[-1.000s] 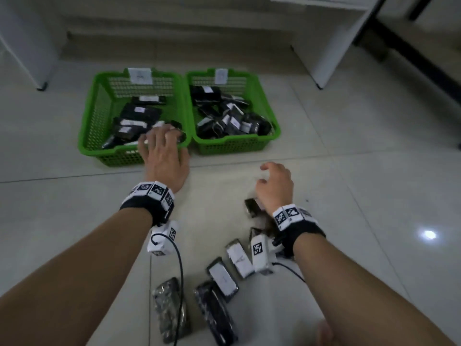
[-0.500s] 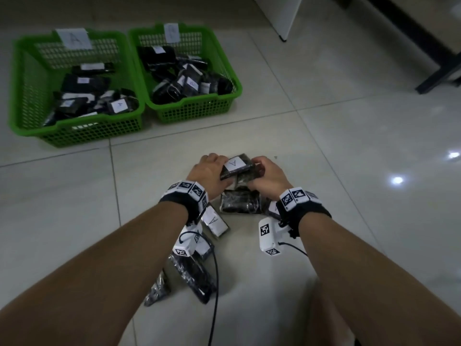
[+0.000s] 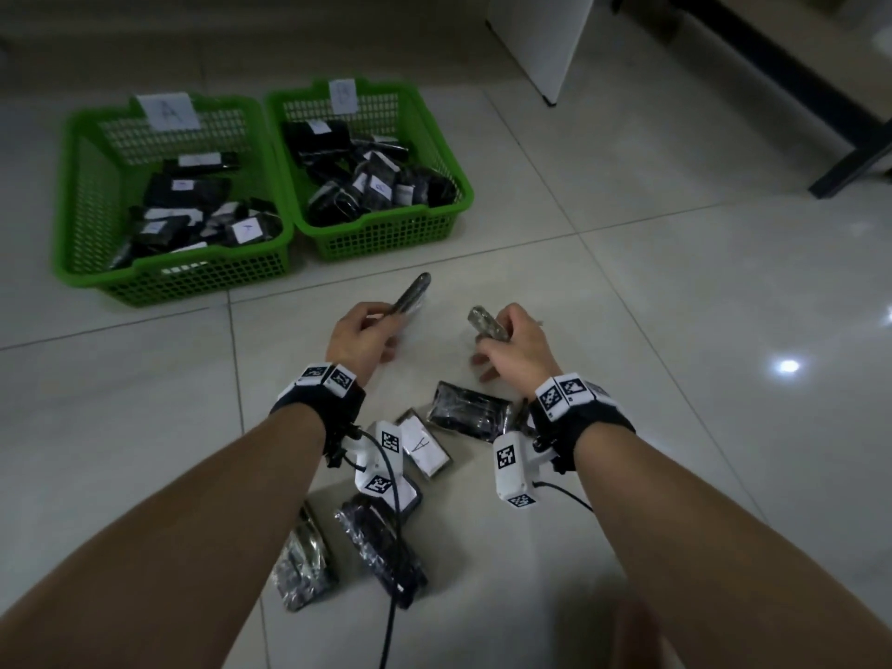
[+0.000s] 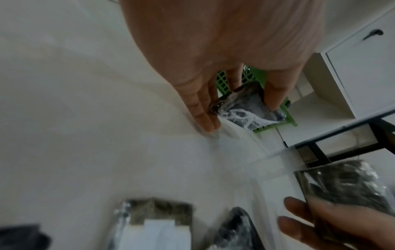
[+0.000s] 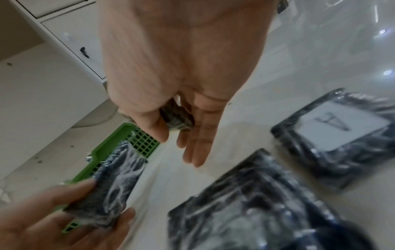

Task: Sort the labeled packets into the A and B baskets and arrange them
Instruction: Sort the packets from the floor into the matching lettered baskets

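Two green baskets stand side by side on the tiled floor: basket A (image 3: 77, 195) on the left and basket B (image 3: 449, 161) on the right, both holding dark wrapped packets with white labels. My left hand (image 3: 367, 330) pinches one dark packet (image 3: 412, 296) edge-on, seen in the left wrist view as the packet (image 4: 245, 108). My right hand (image 3: 511, 338) pinches another packet (image 3: 487, 323), seen from the right wrist as the packet (image 5: 176, 117). Both hands hover in front of the baskets, apart from each other.
Several loose packets lie on the floor below my wrists: one labeled A (image 3: 425, 446), one dark packet (image 3: 468, 410), and two more (image 3: 381, 543) near my left forearm. A white cabinet (image 3: 536, 36) and a black table leg (image 3: 849, 166) stand at the back right.
My hands were together on one labeled packet; now they have drawn apart and lifted, each holding its own packet. The head view has tilted so the baskets sit lower in view.
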A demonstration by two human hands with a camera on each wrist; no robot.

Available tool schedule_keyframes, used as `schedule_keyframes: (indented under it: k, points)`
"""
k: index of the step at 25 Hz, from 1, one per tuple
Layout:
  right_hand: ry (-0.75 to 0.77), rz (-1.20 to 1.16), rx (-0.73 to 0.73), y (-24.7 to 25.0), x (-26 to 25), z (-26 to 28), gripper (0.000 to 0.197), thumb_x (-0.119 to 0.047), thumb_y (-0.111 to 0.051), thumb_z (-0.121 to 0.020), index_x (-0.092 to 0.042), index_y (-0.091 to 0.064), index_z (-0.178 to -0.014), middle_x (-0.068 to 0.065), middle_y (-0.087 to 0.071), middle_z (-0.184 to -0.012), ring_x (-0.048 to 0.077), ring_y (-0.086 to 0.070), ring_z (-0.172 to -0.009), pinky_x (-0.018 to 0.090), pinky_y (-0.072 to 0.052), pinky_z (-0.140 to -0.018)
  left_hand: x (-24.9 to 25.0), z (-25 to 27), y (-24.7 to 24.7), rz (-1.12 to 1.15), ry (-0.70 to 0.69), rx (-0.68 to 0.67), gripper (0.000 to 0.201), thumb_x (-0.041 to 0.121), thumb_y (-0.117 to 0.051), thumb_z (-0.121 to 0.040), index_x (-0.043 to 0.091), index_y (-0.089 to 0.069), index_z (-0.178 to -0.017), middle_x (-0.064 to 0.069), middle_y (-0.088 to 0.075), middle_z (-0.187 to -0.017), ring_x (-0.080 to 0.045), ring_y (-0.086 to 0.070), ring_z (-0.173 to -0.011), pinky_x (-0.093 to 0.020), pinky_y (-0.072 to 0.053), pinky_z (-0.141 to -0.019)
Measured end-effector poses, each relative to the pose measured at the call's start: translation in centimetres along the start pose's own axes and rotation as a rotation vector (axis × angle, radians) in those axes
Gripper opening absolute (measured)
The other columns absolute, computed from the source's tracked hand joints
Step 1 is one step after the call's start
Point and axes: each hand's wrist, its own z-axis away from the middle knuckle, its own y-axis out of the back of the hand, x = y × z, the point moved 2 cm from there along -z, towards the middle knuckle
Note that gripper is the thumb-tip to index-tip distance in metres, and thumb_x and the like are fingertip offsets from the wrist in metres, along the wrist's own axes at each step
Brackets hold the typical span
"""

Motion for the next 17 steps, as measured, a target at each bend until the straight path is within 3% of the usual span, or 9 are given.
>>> schedule_keyframes:
  k: [3, 5, 8, 11, 13, 14, 16, 17]
  points:
    - [0.152, 0.104, -0.069, -1.6, -2.1, -0.3, 0.054, -0.014, -0.095, -0.061, -0.019, -0.045, -0.080, -0.002, -0.054, -0.084, 0.013, -0.051, -0.069, 0.029, -0.048, -0.062, 0.6, 0.0, 2.3, -0.327, -0.212, 0.104, 0.044, 0.021, -0.087, -0.063, 0.021, -0.069, -0.103, -0.001, -0.062, -0.105, -0.017, -0.062, -0.093, -0.029, -0.053, -0.083]
    - [0.214, 0.144, -0.093, -3.0, -3.3, -0.5, 0.049, -0.015, -0.095, -0.057, -0.017, -0.054, -0.083, 0.000, -0.057, -0.096, 0.015, -0.055, -0.079, 0.023, -0.042, -0.065, 0.9, 0.0, 3.8, -0.407, -0.310, 0.194, 0.047, 0.010, -0.085, -0.059, 0.019, -0.069, -0.103, -0.001, -0.057, -0.111, -0.016, -0.058, -0.098, -0.027, -0.048, -0.089]
    - [0.241, 0.076, -0.089, -5.0, -4.4, -0.9, 0.035, -0.002, -0.086, -0.063, -0.013, -0.060, -0.084, 0.004, -0.065, -0.097, 0.021, -0.063, -0.087, 0.025, -0.048, -0.070, 1.3, 0.0, 6.2, -0.366, -0.314, 0.341, 0.049, -0.001, -0.082, -0.060, 0.016, -0.068, -0.104, -0.002, -0.055, -0.114, -0.019, -0.057, -0.100, -0.019, -0.042, -0.084]
    - [0.224, 0.030, -0.072, -6.0, -5.0, -1.4, 0.044, 0.002, -0.083, -0.065, -0.014, -0.054, -0.094, -0.004, -0.062, -0.088, 0.013, -0.058, -0.077, 0.024, -0.048, -0.067, 1.9, -0.3, 7.6, -0.296, -0.304, 0.409, 0.054, -0.001, -0.083, -0.059, 0.017, -0.063, -0.106, -0.004, -0.059, -0.114, -0.014, -0.058, -0.093, -0.021, -0.049, -0.078]
    - [0.191, -0.049, -0.077, -6.7, -6.1, -1.7, 0.055, 0.001, -0.085, -0.065, -0.021, -0.051, -0.103, -0.002, -0.066, -0.096, 0.016, -0.065, -0.083, 0.032, -0.056, -0.072, 2.6, -0.5, 8.4, -0.219, -0.294, 0.421, 0.060, 0.003, -0.085, -0.058, 0.020, -0.058, -0.108, -0.002, -0.062, -0.111, -0.012, -0.060, -0.091, -0.027, -0.056, -0.076]
    - [0.167, -0.106, -0.089, -7.1, -6.5, -2.0, 0.058, 0.001, -0.086, -0.066, -0.025, -0.051, -0.104, 0.002, -0.069, -0.099, 0.019, -0.068, -0.087, 0.035, -0.058, -0.073, 2.9, -0.6, 8.6, -0.191, -0.295, 0.423, 0.062, 0.003, -0.087, -0.058, 0.020, -0.056, -0.109, -0.002, -0.062, -0.111, -0.009, -0.060, -0.089, -0.025, -0.056, -0.075]
    - [0.136, -0.217, -0.123, -8.1, -7.8, -2.5, 0.056, 0.004, -0.085, -0.069, -0.027, -0.053, -0.104, 0.007, -0.073, -0.103, 0.023, -0.071, -0.091, 0.035, -0.058, -0.066, 3.5, -0.9, 9.2, -0.171, -0.303, 0.443, 0.066, 0.004, -0.088, -0.059, 0.020, -0.055, -0.114, -0.002, -0.062, -0.115, -0.008, -0.059, -0.092, -0.022, -0.056, -0.077]
    - [0.136, -0.276, -0.140, -8.6, -8.7, -2.7, 0.054, 0.007, -0.082, -0.072, -0.026, -0.055, -0.104, 0.010, -0.074, -0.104, 0.025, -0.072, -0.092, 0.034, -0.058, -0.061, 3.6, -1.2, 9.6, -0.174, -0.312, 0.467, 0.068, 0.007, -0.088, -0.060, 0.021, -0.054, -0.116, -0.002, -0.061, -0.117, -0.010, -0.060, -0.096, -0.026, -0.057, -0.080]
